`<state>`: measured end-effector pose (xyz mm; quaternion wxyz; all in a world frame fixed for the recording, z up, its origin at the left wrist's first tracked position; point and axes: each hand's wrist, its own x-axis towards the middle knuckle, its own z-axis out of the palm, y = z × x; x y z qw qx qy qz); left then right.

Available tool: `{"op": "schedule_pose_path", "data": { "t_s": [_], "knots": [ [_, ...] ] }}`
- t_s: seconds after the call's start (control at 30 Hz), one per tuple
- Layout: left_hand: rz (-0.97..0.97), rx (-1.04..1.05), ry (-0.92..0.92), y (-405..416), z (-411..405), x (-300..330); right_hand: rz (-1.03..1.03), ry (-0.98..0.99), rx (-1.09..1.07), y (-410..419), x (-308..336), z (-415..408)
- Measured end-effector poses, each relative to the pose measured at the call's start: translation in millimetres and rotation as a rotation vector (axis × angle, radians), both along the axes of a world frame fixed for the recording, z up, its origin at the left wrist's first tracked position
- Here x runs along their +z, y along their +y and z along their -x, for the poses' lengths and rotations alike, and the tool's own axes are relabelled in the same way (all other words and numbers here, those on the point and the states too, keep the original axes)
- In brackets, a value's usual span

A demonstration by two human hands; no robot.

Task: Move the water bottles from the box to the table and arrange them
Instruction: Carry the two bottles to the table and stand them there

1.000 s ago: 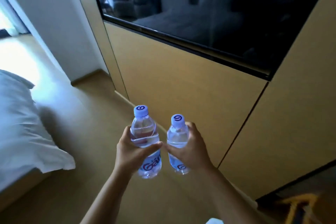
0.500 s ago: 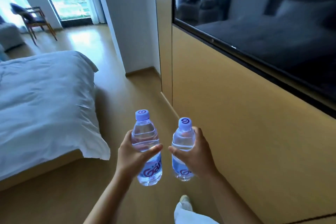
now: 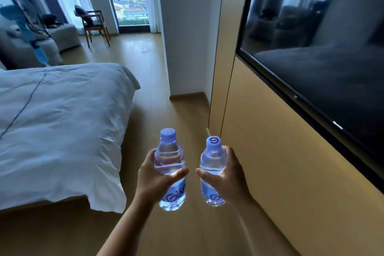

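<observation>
I carry two clear water bottles with purple caps and purple labels, both upright in front of me over the wooden floor. My left hand [image 3: 152, 181] grips the left bottle [image 3: 169, 158] around its middle, thumb across the front. My right hand [image 3: 227, 178] grips the right bottle [image 3: 213, 160] the same way. The two bottles are a small gap apart. Neither the box nor the table is in view.
A bed with a white duvet [image 3: 58, 127] fills the left side. On the right stands a tan panelled wall [image 3: 270, 172] with a dark wall-mounted screen [image 3: 322, 52]. A floor passage [image 3: 149, 89] runs ahead to a wooden chair [image 3: 93, 25], a grey sofa [image 3: 27, 48] and a window.
My view has swung left, from the panelled wall toward the bed and the far window. Both hands keep the same grip on the bottles, held at the same height.
</observation>
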<state>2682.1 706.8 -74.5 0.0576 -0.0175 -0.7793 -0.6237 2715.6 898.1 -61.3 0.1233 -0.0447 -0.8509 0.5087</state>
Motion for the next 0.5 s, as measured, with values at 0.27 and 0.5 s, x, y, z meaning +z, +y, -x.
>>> {"op": "schedule_pose_path", "data": {
  "t_s": [0.27, 0.5],
  "knots": [
    [-0.004, 0.112, -0.034, -17, 107, -19, -0.049, -0.056, 0.083, -10, -17, 126],
    [0.003, 0.13, -0.045, -55, 252, -19, -0.03, -0.066, 0.106, -53, -15, 268]
  ]
}}
